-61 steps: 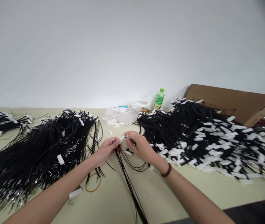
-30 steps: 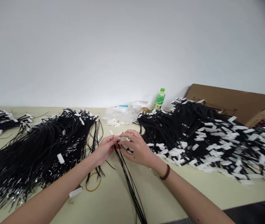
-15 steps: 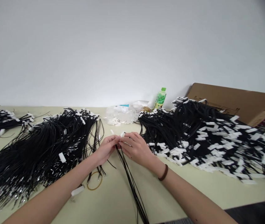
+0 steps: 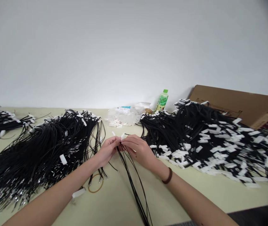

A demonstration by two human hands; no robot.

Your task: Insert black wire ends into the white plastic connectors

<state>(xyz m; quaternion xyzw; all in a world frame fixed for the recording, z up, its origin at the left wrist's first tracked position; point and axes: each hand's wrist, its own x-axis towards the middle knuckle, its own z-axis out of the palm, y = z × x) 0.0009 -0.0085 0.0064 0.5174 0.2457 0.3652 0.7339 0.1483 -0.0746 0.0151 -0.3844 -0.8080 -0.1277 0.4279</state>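
Note:
Just in front of me, both hands meet at the top end of a bundle of thin black cables (image 4: 130, 179). My left hand (image 4: 109, 149) pinches the bundle near its end, and the cables hang down toward the table's front edge. Against it, the fingers of my right hand (image 4: 138, 150) are closed around the same end, with a single cable set apart from the others. A small white piece (image 4: 123, 135) sticks up between the fingertips; the exact grip on it is hidden.
Piles of black cables with white ends lie left (image 4: 51, 141) and right (image 4: 195, 131). Behind my hands are a clear plastic bag (image 4: 124, 116) of white pieces and a green-capped bottle (image 4: 162, 101). A cardboard box (image 4: 228, 102) leans at the wall; a yellow rubber band (image 4: 96, 191) lies near my left forearm.
My right hand has turned slightly and its fingers have straightened at the cable ends. One cable has swung to the right, away from the bundle. My left hand has barely moved.

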